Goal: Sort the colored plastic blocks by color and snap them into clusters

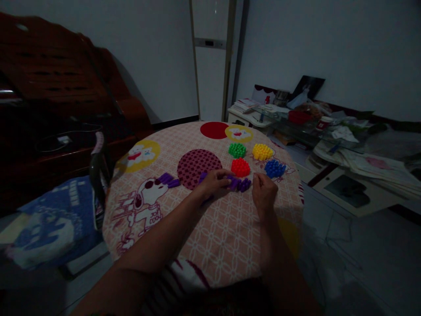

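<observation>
My left hand (215, 182) reaches over the table with its fingers bent and pressed on small purple sticks (234, 183). Its thumb and fingertips are close together around one or more of them. Just right of these stands a little cluster of purple sticks (244, 184). My right hand (264, 188) is closed beside that cluster, thumb against the fingers; what it holds, if anything, is too small to make out. Beyond the hands are bunches of red sticks (240, 167), green sticks (237, 150), yellow sticks (262, 152) and blue sticks (275, 168).
More purple sticks (167, 179) lie flat toward the left of the round table, on its patterned tablecloth (217, 237). A chair with a blue cloth (62, 219) stands at the left, a wooden bench (49, 74) behind it. A cluttered low cabinet (348, 184) is at the right.
</observation>
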Demonstrator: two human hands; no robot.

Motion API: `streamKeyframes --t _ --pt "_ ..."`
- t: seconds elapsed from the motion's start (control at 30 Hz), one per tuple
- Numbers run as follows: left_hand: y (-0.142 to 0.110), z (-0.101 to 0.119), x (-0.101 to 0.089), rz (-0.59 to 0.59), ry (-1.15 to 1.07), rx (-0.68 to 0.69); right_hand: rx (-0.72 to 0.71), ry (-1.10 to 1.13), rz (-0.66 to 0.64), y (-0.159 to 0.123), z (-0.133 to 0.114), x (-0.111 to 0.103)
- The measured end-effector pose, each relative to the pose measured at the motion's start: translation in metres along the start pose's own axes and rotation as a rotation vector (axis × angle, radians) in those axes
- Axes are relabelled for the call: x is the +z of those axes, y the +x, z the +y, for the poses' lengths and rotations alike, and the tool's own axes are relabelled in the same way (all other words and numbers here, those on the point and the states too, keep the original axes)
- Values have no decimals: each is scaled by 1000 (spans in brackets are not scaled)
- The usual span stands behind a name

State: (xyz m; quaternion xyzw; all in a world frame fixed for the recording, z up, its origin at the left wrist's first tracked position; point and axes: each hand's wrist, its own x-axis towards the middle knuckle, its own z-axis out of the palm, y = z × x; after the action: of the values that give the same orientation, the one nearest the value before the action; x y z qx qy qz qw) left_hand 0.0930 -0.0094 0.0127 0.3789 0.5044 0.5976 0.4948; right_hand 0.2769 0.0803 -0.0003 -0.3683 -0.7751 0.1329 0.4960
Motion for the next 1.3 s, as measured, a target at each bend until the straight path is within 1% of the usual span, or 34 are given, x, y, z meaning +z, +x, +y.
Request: streamKeyframes --t 0.07,0.17,0.3,0.37,0.43,0.57,0.67,0.77,0.83,0.9,0.97,1.03,1.13,1.23,1.3 --pt "-1 3 1 14 -16 0 -34 78 5 -1 -7 -3" --pt "-3 7 3 40 -46 9 -71 208 -70 -5 -18 -3" --pt "-4 9 8 64 -72 56 -39 312 -182 -11 -30 2" --pt "-4 9 10 56 -89 66 -27 344 -205 -12 -34 4" --pt "-4 9 11 40 -107 56 9 407 -194 -12 -35 4" --pt "-6 11 12 -12 -114 22 191 618 -188 -9 -37 -2" --pt "-10 15 15 -101 -79 22 290 703 -137 -3 -35 -6" --pt "-12 17 17 -169 -38 44 370 734 -9 4 -27 -9" --pt "-11 16 17 -147 -22 71 414 719 72 9 -17 -13" --pt "-7 12 13 -85 -14 92 447 669 91 14 -5 -19" --pt "-3 8 8 -22 -10 89 488 605 17 18 7 -26" --pt "0 4 3 26 -4 81 534 539 -107 19 16 -31" --pt "2 3 -3 74 5 97 562 456 -243 17 23 -31" --pt "0 6 -5 86 -4 98 549 404 -299 14 22 -24" --pt "-1 8 -5 83 -5 89 538 367 -314 12 20 -18"
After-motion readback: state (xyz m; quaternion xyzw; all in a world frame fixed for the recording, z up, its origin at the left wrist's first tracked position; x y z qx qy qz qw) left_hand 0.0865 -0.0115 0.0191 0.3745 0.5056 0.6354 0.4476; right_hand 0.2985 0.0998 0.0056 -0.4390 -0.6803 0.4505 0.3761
